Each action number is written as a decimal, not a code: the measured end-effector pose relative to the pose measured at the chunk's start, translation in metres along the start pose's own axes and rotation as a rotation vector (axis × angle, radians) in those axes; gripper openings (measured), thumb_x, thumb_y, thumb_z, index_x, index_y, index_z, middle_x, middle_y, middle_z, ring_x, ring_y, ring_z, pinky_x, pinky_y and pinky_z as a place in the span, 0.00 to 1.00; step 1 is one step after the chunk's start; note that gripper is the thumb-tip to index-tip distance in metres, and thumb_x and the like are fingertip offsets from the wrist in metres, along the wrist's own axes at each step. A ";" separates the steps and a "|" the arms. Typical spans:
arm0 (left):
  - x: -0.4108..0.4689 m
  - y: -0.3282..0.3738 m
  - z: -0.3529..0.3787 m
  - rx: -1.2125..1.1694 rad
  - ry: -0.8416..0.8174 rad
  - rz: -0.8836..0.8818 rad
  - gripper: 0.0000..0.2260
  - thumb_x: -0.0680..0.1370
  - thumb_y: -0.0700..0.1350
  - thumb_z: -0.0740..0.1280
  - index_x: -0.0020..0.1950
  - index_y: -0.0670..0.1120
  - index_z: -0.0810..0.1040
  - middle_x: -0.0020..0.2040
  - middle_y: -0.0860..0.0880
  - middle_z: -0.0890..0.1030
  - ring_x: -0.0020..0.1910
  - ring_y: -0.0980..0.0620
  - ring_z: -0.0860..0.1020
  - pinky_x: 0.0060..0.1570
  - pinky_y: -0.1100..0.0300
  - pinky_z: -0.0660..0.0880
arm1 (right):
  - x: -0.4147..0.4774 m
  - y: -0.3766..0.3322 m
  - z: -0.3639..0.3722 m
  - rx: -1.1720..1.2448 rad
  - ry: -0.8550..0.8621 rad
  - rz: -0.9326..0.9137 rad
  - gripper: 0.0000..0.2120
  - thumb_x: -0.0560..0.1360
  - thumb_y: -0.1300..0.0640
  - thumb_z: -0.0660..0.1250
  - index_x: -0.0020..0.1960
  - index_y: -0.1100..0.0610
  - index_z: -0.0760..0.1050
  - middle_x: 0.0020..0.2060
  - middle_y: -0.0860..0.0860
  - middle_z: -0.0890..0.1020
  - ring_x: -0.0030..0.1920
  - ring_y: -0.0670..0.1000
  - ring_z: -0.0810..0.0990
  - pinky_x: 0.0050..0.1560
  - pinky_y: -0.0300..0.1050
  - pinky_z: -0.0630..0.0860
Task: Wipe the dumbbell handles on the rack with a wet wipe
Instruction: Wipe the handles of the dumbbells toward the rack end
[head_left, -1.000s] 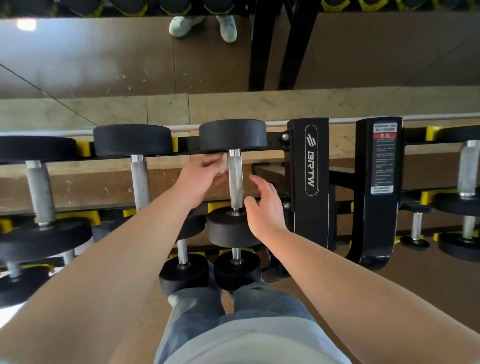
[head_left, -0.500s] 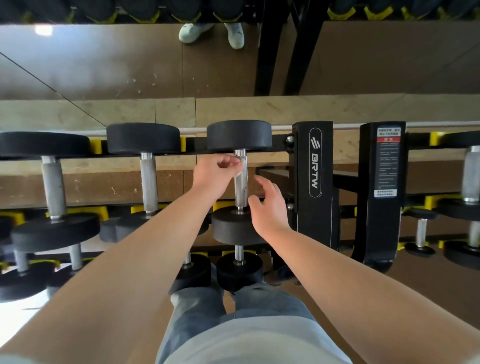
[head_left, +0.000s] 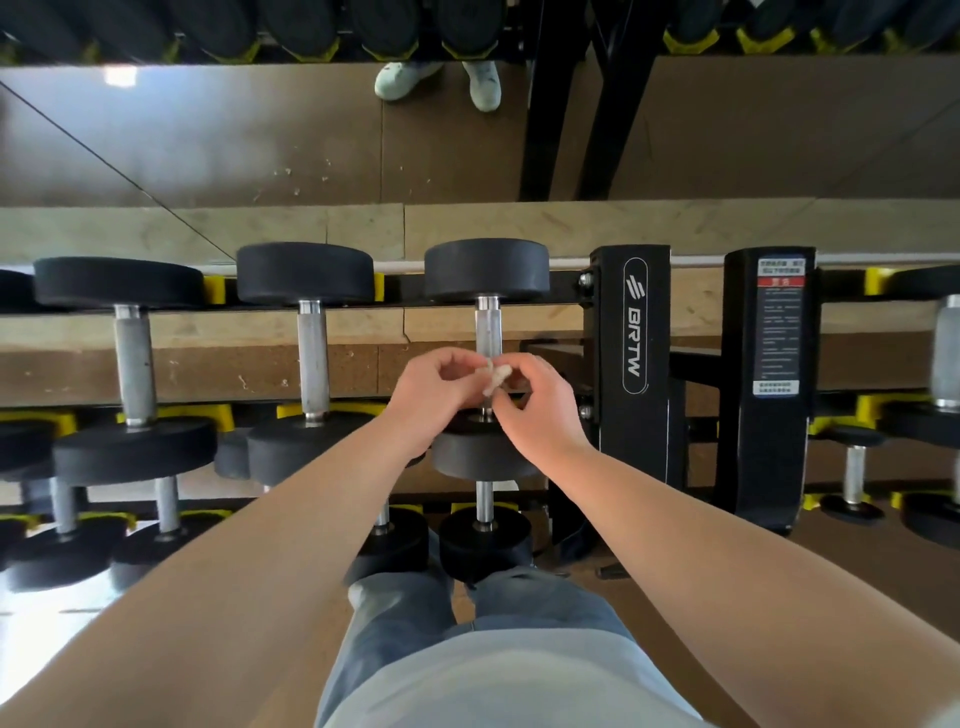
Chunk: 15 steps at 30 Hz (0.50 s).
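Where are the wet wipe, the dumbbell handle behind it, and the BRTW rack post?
wet wipe (head_left: 496, 376): head view, crumpled middle.
dumbbell handle (head_left: 489, 332): head view, bare steel above the wipe.
BRTW rack post (head_left: 634, 431): head view, black face below the logo.

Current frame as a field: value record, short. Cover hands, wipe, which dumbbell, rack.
left hand: pinches the wipe
right hand: pinches the same wipe from the other side
wipe: small, whitish, bunched between the fingertips of both hands
dumbbell: rightmost on the top row, beside the rack post
handle: upper part bare, lower part hidden behind the hands
wipe touching handle: cannot tell
neighbour dumbbell: to the left on the same row, no hand on it
rack post: black, lettered BRTW
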<state>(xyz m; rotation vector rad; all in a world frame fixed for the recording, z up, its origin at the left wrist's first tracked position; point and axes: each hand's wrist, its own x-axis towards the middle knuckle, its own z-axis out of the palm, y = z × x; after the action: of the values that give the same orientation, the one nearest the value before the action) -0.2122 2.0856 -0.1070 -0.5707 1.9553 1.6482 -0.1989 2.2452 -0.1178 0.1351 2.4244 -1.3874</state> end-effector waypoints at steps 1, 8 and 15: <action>0.000 0.002 0.001 -0.035 -0.011 -0.005 0.07 0.76 0.43 0.75 0.54 0.49 0.84 0.51 0.51 0.86 0.51 0.51 0.85 0.57 0.51 0.82 | 0.000 0.000 -0.001 0.013 0.006 -0.008 0.12 0.78 0.55 0.72 0.61 0.48 0.80 0.53 0.40 0.80 0.55 0.42 0.79 0.60 0.47 0.80; 0.001 0.000 0.001 0.086 0.071 -0.070 0.14 0.82 0.44 0.68 0.68 0.52 0.77 0.63 0.54 0.80 0.60 0.55 0.80 0.60 0.54 0.80 | 0.019 -0.009 -0.018 0.098 0.162 0.234 0.07 0.78 0.55 0.72 0.55 0.49 0.80 0.50 0.44 0.82 0.49 0.44 0.80 0.44 0.36 0.73; 0.001 -0.005 -0.001 0.272 -0.011 -0.083 0.19 0.82 0.43 0.67 0.72 0.54 0.75 0.66 0.53 0.79 0.64 0.53 0.77 0.68 0.47 0.75 | 0.044 0.000 -0.008 -0.042 -0.220 0.453 0.15 0.77 0.66 0.68 0.57 0.51 0.84 0.54 0.50 0.85 0.55 0.53 0.83 0.58 0.51 0.81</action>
<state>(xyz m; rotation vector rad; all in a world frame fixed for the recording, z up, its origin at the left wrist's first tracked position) -0.2098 2.0842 -0.1109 -0.5279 2.0735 1.3037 -0.2420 2.2479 -0.1290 0.4634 2.0724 -1.0836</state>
